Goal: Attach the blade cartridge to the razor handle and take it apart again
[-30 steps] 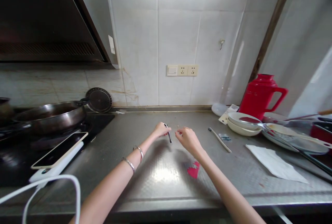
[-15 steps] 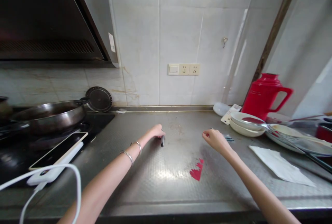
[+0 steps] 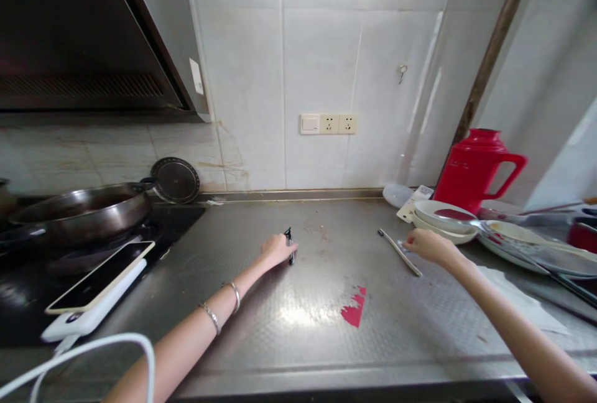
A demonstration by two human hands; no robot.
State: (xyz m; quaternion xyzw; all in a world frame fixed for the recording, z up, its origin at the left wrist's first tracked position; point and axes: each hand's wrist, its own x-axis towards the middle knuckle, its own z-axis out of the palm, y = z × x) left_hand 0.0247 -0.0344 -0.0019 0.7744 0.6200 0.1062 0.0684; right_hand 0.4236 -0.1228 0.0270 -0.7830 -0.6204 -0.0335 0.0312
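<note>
Shifted rightward since the earlier frame, the right hand (image 3: 426, 246) in the head view curls over a small bluish scrap (image 3: 400, 245), though whether it pinches it I cannot tell, with a pale stick (image 3: 408, 260) just left of that grip. Meanwhile the left hand (image 3: 278, 249) grasps a small black tool (image 3: 291, 257). Work looks partway: the tool is in hand, but the jagged red piece (image 3: 354, 313), between the 2 grips and nearer the person, lies untouched, seemingly left for later.

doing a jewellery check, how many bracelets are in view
2: one bracelet nearer the left hand, a second bracelet farther up the same forearm. None seems hidden.
</note>
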